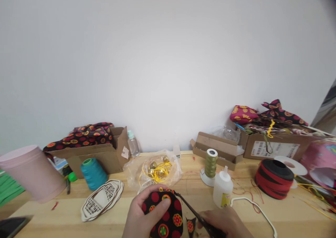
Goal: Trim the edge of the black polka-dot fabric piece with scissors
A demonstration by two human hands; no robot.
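My left hand grips a rounded piece covered in black fabric with red, orange and green flower patterns, thumb across its front. A small yellow loop shows at its upper edge. My right hand is closed around dark scissors, whose tip reaches the upper right edge of the fabric-covered piece. Whether the blades are apart, I cannot tell. Below the blades lies a small scrap of the same fabric. Behind my left hand is a clear plastic bag with yellow cords and brass-coloured bells.
Left: a pink bin, a cardboard box with fabric, a teal thread cone and stacked wooden cutouts. Right: a white glue bottle, a green thread spool, a red-black ribbon roll and a cardboard box.
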